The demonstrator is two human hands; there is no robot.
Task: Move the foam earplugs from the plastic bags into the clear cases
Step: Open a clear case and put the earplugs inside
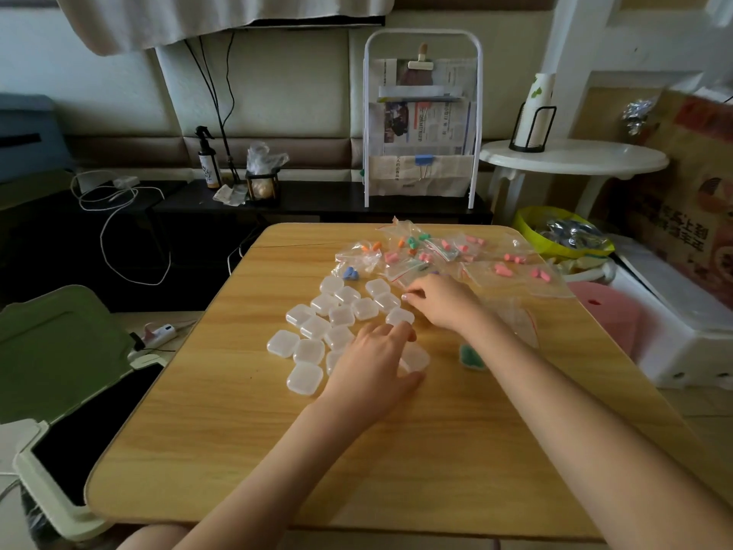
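Many cases point(317, 325) lie shut and crowded at mid-surface point(198, 450), with the bags point(456, 252) of earplugs point(503, 268) beyond them at the far edge. Left hand point(373, 371) lies flat, fingers spread over a case point(414, 357); a sweep could scatter its neighbours. Right hand point(440, 301) curls at the nearest bag point(404, 271); whether it already pinches the bag I cannot tell. A weak grip on the slippery plastic could drop the plugs.
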